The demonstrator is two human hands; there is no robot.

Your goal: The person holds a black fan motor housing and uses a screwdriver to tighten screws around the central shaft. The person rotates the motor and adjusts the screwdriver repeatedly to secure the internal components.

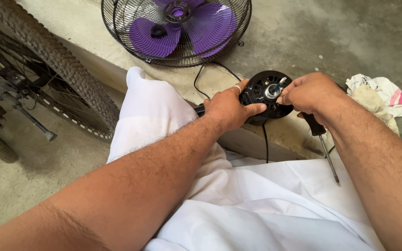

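A rough grey concrete floor (331,28) fills the scene in daylight, with a raised concrete step (94,42) running across it. A bicycle wheel (56,60) with a knobbly tyre stands at the left, on the lower ground (29,186).

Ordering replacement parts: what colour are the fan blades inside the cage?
Purple fan blades, clearest in the head view.
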